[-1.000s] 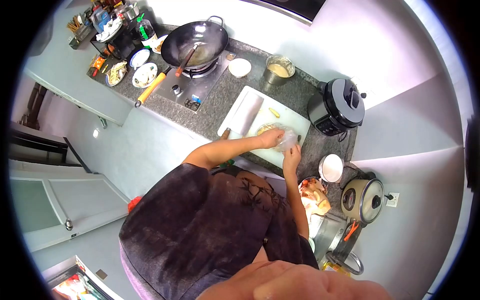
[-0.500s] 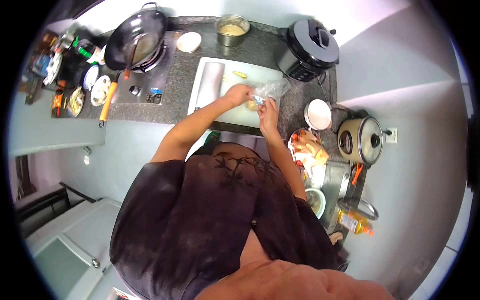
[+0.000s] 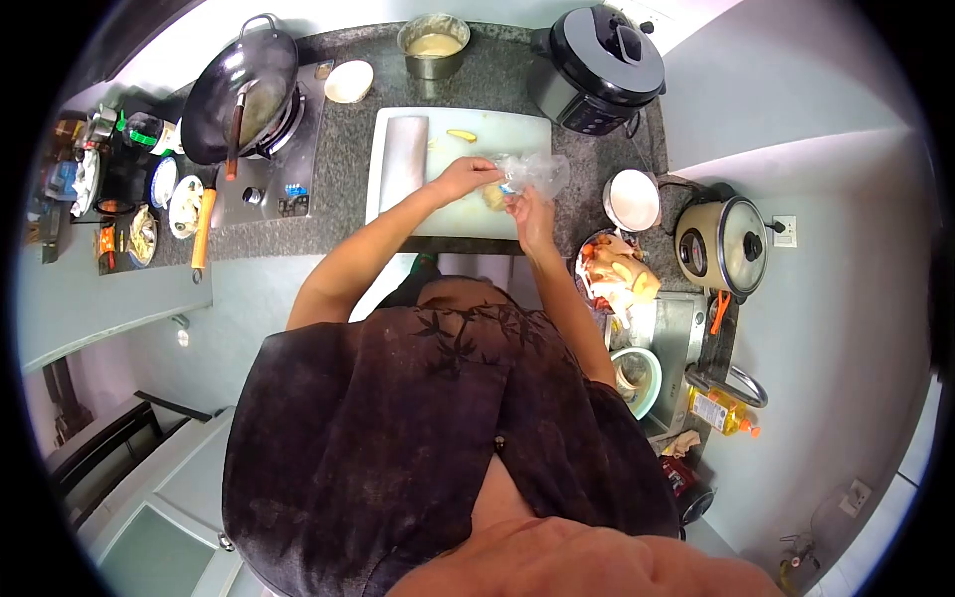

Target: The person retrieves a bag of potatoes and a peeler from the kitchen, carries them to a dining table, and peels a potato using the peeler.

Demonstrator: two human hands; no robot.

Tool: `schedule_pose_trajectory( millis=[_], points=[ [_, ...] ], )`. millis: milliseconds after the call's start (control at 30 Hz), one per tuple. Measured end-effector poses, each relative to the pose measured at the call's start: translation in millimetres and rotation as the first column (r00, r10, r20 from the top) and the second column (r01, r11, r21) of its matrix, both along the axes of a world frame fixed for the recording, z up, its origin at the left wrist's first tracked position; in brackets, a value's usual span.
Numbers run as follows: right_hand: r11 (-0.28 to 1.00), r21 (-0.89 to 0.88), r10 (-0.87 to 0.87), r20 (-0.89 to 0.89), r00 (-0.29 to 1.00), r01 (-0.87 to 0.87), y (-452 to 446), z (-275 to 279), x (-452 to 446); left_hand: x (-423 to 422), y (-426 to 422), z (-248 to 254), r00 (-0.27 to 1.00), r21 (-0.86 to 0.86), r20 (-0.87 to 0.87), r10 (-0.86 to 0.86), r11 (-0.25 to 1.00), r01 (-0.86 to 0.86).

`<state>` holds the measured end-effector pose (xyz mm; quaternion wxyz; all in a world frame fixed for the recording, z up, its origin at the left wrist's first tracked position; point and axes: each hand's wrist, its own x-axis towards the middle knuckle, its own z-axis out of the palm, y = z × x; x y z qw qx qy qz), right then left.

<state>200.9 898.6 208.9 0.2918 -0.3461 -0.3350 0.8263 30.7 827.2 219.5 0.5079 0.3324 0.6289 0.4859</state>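
Two hands [image 3: 464, 179] on one bag [image 3: 544, 174]

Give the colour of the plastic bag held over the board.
Plastic bag: clear, with a small blue patch. Shows best in the head view.

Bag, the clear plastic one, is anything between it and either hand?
Nothing visible is in between: the left hand and right hand both have fingers on the bag. The cleaver lies to the left on the board, outside the space between the hands.
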Motion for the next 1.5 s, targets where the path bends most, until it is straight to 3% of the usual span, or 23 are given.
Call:
schedule_pose_trajectory(
  millis=[167,267,367,433,467,533,633,667,733,833,900,967,1000,1067,1133,1167,1233,1267,1367,1400,1433,1500],
  points=[
    [0.999,0.03,0.038,-0.031,0.999,-0.038,0.5,-0.8,-4.0,-5.0,7.5,-12.3,1.0,-0.114,0.009,-0.023,0.993,0.024],
    [0.998,0.066,0.013,0.049,0.999,-0.016,-2.1,-2.5,-5.2,-9.3,5.9,-13.4,0.994,-0.188,0.055,-0.096,0.977,0.105],
    [0.996,0.09,-0.002,0.027,1.0,0.0,-4.2,-13.6,-7.4,-9.7,7.1,-29.4,0.982,-0.173,-0.035,-0.185,0.969,0.176],
    [0.992,0.127,-0.021,0.091,0.996,0.009,-5.9,-15.8,-10.0,-2.8,13.7,-52.1,0.92,0.192,-0.391,0.02,0.979,0.06],
    [0.992,0.127,-0.023,0.093,0.995,0.011,-7.9,-15.6,-10.7,-1.5,15.1,-53.3,0.921,0.193,-0.39,0.018,0.979,0.062],
    [0.96,0.278,-0.035,0.238,0.971,-0.033,-8.5,-14.8,-10.7,2.3,17.5,-37.8,0.714,0.098,-0.696,0.077,0.995,-0.012],
    [0.974,0.183,0.049,0.398,0.916,-0.132,-2.4,-17.3,-9.3,-11.1,19.6,-38.1,0.65,0.043,-0.76,0.024,0.999,0.013],
    [0.975,0.181,0.047,0.399,0.916,-0.128,-1.6,-15.5,-5.0,-17.1,18.1,-40.1,0.65,0.041,-0.759,0.02,0.999,0.017],
    [0.975,-0.043,0.22,0.349,0.911,-0.219,5.7,-0.9,8.1,-24.2,18.8,-37.3,0.654,0.065,-0.753,0.072,0.997,-0.035],
    [0.951,0.001,0.273,0.471,0.839,-0.31,19.8,-0.1,13.3,-22.9,18.9,-22.3,0.589,0.001,-0.808,0.023,0.999,-0.038],
    [0.956,0.08,0.213,0.468,0.858,-0.281,23.1,-2.4,8.7,-21.0,21.4,-18.8,0.571,-0.056,-0.82,-0.024,0.998,-0.039],
    [0.965,0.15,0.145,0.37,0.918,-0.213,15.6,4.2,9.3,-26.8,25.7,-27.7,0.549,0.073,-0.822,0.151,0.984,-0.162],
    [0.975,0.144,0.127,0.275,0.953,-0.172,10.0,7.5,9.2,-26.7,26.2,-25.2,0.552,0.067,-0.822,0.141,0.986,-0.153],
    [0.949,0.226,0.15,0.286,0.947,-0.219,9.1,-4.0,7.9,-17.8,20.2,-19.5,0.565,0.046,-0.82,0.092,0.994,-0.096],
    [0.95,0.25,0.107,0.299,0.948,-0.186,9.4,-5.7,10.9,-12.8,6.6,-10.0,0.735,0.01,-0.666,0.125,0.987,-0.159],
    [0.938,0.286,0.102,0.316,0.943,-0.197,9.6,-5.0,9.5,-5.5,-1.7,-3.2,0.732,-0.002,-0.674,0.104,0.99,-0.142],
    [0.965,0.236,0.048,0.272,0.961,-0.115,13.1,-13.7,9.2,18.4,-20.1,18.7,0.639,0.224,-0.692,0.334,0.942,-0.25],
    [0.98,0.193,-0.001,0.239,0.971,-0.046,15.2,-18.3,8.0,25.0,-30.6,20.4,0.635,0.218,-0.7,0.327,0.944,-0.246],
    [0.99,0.143,-0.027,0.217,0.976,-0.004,16.4,-17.5,5.0,43.8,-52.8,11.7,0.711,0.216,-0.685,0.159,0.976,-0.01],
    [0.993,0.121,-0.013,0.218,0.976,-0.014,15.0,-14.3,4.1,53.3,-54.9,9.1,0.706,0.239,-0.7,0.105,0.967,0.093],
    [0.993,0.121,-0.016,0.215,0.976,-0.011,12.7,-13.7,2.5,61.9,-51.5,2.8,0.621,0.341,-0.766,0.164,0.924,0.176],
    [0.993,0.115,-0.003,0.219,0.976,-0.023,9.7,-12.1,-1.3,74.1,-43.5,-4.0,0.72,0.262,-0.689,0.088,0.956,0.134]
  ],
)
